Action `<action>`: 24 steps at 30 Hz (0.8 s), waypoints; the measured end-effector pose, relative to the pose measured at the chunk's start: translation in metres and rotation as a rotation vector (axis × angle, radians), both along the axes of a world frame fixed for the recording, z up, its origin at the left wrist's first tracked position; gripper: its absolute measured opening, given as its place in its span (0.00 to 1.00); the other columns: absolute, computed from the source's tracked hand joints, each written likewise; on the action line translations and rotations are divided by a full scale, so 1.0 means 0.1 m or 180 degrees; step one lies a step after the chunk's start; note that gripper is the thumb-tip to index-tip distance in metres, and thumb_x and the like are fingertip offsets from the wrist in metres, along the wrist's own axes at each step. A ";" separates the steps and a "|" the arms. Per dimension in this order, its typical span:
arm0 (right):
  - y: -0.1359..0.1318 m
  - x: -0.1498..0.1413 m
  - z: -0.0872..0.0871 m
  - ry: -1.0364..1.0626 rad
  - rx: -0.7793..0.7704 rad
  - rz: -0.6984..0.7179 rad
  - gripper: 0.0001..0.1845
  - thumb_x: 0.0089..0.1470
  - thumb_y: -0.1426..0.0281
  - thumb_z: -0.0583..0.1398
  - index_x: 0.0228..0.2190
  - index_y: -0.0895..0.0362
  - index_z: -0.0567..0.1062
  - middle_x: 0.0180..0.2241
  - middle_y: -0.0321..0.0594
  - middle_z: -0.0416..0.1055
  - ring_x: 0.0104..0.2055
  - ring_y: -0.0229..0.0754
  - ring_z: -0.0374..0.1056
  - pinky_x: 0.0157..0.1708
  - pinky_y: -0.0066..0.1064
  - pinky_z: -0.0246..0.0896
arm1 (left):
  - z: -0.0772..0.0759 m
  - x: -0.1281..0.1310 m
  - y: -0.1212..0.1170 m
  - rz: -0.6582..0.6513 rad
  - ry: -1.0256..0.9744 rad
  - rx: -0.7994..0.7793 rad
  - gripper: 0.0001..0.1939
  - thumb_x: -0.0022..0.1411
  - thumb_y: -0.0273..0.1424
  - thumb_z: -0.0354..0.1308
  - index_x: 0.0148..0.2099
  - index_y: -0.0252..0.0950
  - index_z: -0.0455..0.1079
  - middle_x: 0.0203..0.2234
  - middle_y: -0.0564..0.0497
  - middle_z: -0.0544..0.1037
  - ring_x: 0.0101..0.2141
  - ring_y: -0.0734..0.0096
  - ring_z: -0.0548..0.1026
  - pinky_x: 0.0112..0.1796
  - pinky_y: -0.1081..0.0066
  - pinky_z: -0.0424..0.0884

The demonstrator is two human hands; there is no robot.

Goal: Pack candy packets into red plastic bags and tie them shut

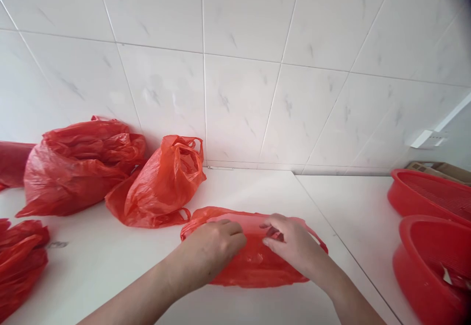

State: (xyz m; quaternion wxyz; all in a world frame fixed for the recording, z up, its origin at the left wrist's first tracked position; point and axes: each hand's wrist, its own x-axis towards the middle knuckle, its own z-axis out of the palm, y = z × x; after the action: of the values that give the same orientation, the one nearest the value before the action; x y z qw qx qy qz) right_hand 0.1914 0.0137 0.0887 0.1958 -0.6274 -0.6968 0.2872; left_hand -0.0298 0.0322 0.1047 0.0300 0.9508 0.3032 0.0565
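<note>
A red plastic bag (pixel 257 268) lies spread on the white table in front of me, with paler pink film across its upper part. My left hand (pixel 222 239) is over the bag's left half, fingers curled and closed; whatever they hold, if anything, is hidden. Above the right half, my right hand (pixel 285 237) is curved, a gap showing between thumb and fingers, and nothing visible is held in it. A filled-looking red plastic bag (pixel 158 187) stands behind and to the left, its handle loop near the flat bag's corner.
Against the tiled wall (pixel 239 104) rests a bulky red bag (pixel 81 168). More crumpled red plastic (pixel 22 261) lies at the left edge. Two red plastic baskets (pixel 408 261) stand at the right, with a cardboard box (pixel 437 169) behind. A seam crosses the white tabletop (pixel 353 217).
</note>
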 end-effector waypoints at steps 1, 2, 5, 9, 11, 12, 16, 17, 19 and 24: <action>0.01 -0.03 -0.03 -0.0060 0.0097 0.0013 0.18 0.49 0.64 0.58 0.44 0.46 0.72 0.50 0.33 0.67 0.47 0.40 0.66 0.40 0.28 0.63 | 0.00 0.02 0.00 -0.0069 -0.0085 0.0170 0.14 0.57 0.16 0.46 0.35 0.38 0.68 0.37 0.49 0.76 0.37 0.68 0.74 0.34 0.71 0.68; 0.03 -0.05 -0.07 -0.0174 0.0171 0.0066 0.24 0.45 0.63 0.61 0.47 0.45 0.71 0.55 0.33 0.63 0.52 0.42 0.63 0.44 0.29 0.62 | -0.02 0.02 0.01 -0.0052 -0.0145 0.0338 0.14 0.57 0.16 0.47 0.36 0.38 0.68 0.42 0.48 0.75 0.42 0.65 0.73 0.38 0.68 0.69; 0.08 -0.04 -0.24 -0.0688 0.0157 0.0298 0.46 0.34 0.61 0.68 0.57 0.44 0.62 0.63 0.34 0.48 0.64 0.49 0.45 0.57 0.37 0.51 | -0.15 -0.03 0.14 0.0465 -0.0080 0.0544 0.16 0.53 0.22 0.58 0.45 0.39 0.69 0.59 0.44 0.63 0.58 0.51 0.60 0.51 0.52 0.62; 0.17 0.06 -0.45 -0.0988 -0.0405 0.0433 0.51 0.37 0.63 0.65 0.62 0.46 0.52 0.67 0.37 0.36 0.67 0.50 0.34 0.60 0.43 0.44 | -0.39 -0.24 0.36 0.1421 0.0155 -0.0129 0.32 0.43 0.29 0.68 0.53 0.38 0.68 0.63 0.35 0.55 0.63 0.39 0.48 0.55 0.40 0.50; 0.20 0.11 -0.51 -0.0950 -0.0554 0.0478 0.51 0.38 0.64 0.64 0.62 0.45 0.50 0.67 0.37 0.34 0.67 0.50 0.35 0.59 0.42 0.47 | -0.47 -0.33 0.41 0.1487 0.0162 -0.0440 0.34 0.42 0.33 0.69 0.55 0.41 0.67 0.63 0.36 0.56 0.62 0.39 0.50 0.55 0.40 0.53; 0.20 0.13 -0.52 -0.0928 -0.0551 0.0500 0.52 0.37 0.64 0.64 0.62 0.44 0.50 0.67 0.36 0.33 0.67 0.50 0.34 0.59 0.42 0.48 | -0.48 -0.37 0.41 0.1417 0.0119 -0.0527 0.34 0.44 0.35 0.68 0.56 0.44 0.66 0.63 0.38 0.56 0.62 0.42 0.52 0.55 0.43 0.56; 0.21 0.15 -0.54 -0.0957 -0.0468 0.0515 0.53 0.36 0.63 0.65 0.62 0.45 0.50 0.67 0.35 0.34 0.67 0.49 0.34 0.59 0.40 0.47 | -0.39 -0.39 0.32 0.0940 -0.0493 -0.0004 0.15 0.60 0.35 0.55 0.50 0.46 0.69 0.61 0.46 0.60 0.58 0.56 0.61 0.52 0.58 0.64; 0.21 0.15 -0.55 -0.0971 -0.0448 0.0521 0.53 0.36 0.62 0.65 0.62 0.46 0.51 0.67 0.36 0.34 0.67 0.49 0.34 0.60 0.40 0.47 | -0.35 -0.38 0.32 0.0949 -0.0657 0.0372 0.12 0.63 0.34 0.51 0.48 0.44 0.70 0.60 0.45 0.62 0.58 0.57 0.61 0.52 0.57 0.63; 0.21 0.15 -0.56 -0.0982 -0.0446 0.0521 0.53 0.37 0.60 0.65 0.63 0.46 0.51 0.67 0.36 0.34 0.67 0.49 0.34 0.60 0.40 0.46 | -0.30 -0.38 0.37 0.1304 -0.0797 0.1115 0.13 0.65 0.33 0.48 0.48 0.43 0.71 0.60 0.43 0.61 0.60 0.52 0.56 0.55 0.50 0.56; 0.23 0.17 -0.57 -0.0950 -0.0484 0.0216 0.51 0.40 0.57 0.63 0.63 0.46 0.48 0.67 0.34 0.32 0.68 0.48 0.33 0.60 0.40 0.47 | -0.43 -0.69 0.84 0.2498 -0.0279 0.1286 0.20 0.60 0.33 0.53 0.55 0.42 0.66 0.64 0.41 0.52 0.63 0.39 0.44 0.55 0.39 0.46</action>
State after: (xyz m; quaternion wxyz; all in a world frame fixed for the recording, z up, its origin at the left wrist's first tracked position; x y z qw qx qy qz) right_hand 0.2085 0.0370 0.0314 0.0323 -0.6523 -0.7151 0.2491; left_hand -0.0985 0.1166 0.0613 -0.1673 0.7472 0.6225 0.1621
